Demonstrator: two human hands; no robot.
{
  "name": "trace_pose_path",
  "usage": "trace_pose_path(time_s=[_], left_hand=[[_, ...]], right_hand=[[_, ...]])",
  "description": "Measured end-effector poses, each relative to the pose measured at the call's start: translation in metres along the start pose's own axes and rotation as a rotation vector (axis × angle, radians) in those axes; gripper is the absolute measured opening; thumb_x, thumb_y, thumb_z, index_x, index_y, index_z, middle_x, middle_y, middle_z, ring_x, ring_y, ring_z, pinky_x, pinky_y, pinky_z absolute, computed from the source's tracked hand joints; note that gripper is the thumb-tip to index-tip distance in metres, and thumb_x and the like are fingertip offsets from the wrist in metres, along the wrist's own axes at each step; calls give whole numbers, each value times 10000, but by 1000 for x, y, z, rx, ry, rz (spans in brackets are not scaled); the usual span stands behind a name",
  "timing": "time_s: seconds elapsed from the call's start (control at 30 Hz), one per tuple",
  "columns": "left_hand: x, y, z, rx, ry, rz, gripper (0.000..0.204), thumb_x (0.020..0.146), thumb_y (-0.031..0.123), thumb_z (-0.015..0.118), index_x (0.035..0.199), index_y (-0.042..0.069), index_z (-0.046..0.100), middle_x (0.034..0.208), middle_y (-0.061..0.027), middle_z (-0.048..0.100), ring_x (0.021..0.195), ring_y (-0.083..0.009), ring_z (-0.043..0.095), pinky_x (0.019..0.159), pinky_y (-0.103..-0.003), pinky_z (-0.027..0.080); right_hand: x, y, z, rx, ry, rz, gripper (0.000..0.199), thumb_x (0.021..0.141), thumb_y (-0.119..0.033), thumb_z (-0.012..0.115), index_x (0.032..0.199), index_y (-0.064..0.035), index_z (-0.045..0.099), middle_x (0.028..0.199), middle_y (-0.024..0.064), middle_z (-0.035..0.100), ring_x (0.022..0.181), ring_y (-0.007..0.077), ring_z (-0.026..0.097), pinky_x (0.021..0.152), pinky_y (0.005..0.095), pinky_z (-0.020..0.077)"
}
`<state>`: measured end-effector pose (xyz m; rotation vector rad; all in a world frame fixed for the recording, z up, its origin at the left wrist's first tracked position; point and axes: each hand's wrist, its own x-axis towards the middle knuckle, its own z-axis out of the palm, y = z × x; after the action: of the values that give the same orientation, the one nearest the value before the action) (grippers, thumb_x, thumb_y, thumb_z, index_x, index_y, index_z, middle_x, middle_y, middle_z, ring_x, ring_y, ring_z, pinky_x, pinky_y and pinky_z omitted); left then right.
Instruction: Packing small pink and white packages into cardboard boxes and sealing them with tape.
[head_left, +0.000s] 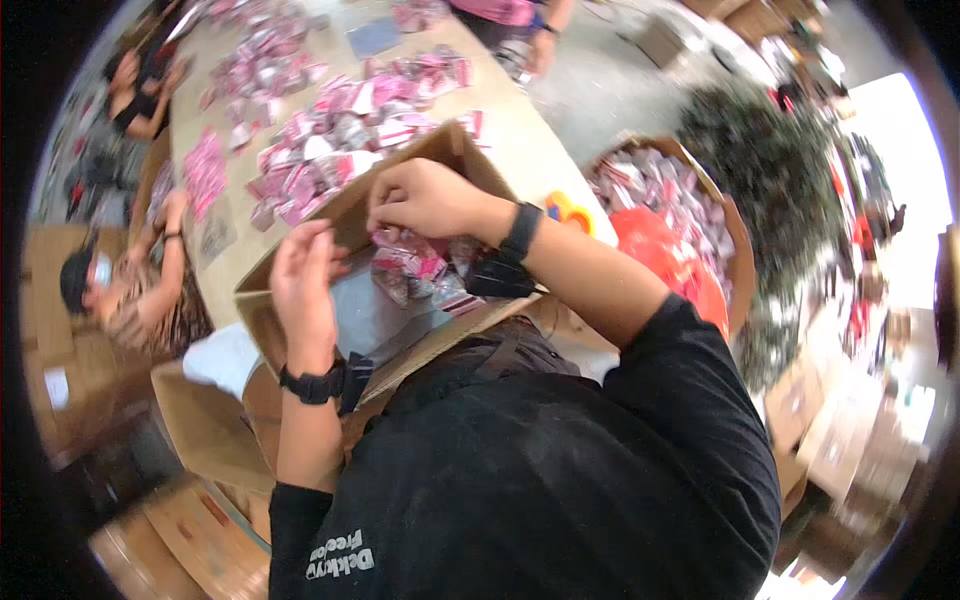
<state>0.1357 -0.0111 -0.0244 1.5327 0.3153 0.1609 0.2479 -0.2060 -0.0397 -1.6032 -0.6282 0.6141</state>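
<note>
Pink packets (408, 266) sit in the cardboard box (350, 222); right hand (425, 200) just above, fingers curled, can't tell if gripping one. Left hand (306, 290) over box's left side, fingers loosely open. More packets (345, 130) across desk (530, 140).

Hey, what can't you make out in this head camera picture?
All in the head view:
Right hand: its own curled shape hides whether it grips anything.
Left hand: tips blurred.
Open box: bottom hidden by pink packets and pale sheeting.
Co-worker in pink: head cut off by the upper edge.
Yellow-orange thing: too blurred to identify.
</note>
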Motion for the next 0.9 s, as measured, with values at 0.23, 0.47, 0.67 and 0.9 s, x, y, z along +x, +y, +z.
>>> trace_pose_path(time_s=[0.23,0.47,0.67,0.9], left_hand=[[-51,84,-2,-111,-497,93,195,999,159,579,1089,-10,613,1043,-104,645,887,-185,631,779,-308,495],[-88,170,63,391,-1173,206,57,888,56,713,921,11,700,954,-111,702,892,-250,686,791,-354,536],[-62,208,228,889,-867,689,199,824,92,746,1000,18,692,959,-133,689,885,-308,661,802,-358,521],[-51,120,159,996,202,314,198,974,153,625,963,-31,698,830,-59,698,754,-132,620,731,-275,495]], right_hand=[[-11,-13,-6,-307,168,-125,122,868,-103,657,845,12,690,775,131,722,675,214,695,658,356,549],[-28,-9,15,-296,65,-32,93,838,-99,680,862,-10,693,825,162,725,739,254,711,683,378,556],[-10,20,36,-182,335,-591,170,836,-159,686,901,-9,729,785,126,708,781,247,700,700,399,544],[1,16,-9,-173,178,-86,162,707,-130,689,741,24,731,758,282,676,744,399,721,699,457,592]])
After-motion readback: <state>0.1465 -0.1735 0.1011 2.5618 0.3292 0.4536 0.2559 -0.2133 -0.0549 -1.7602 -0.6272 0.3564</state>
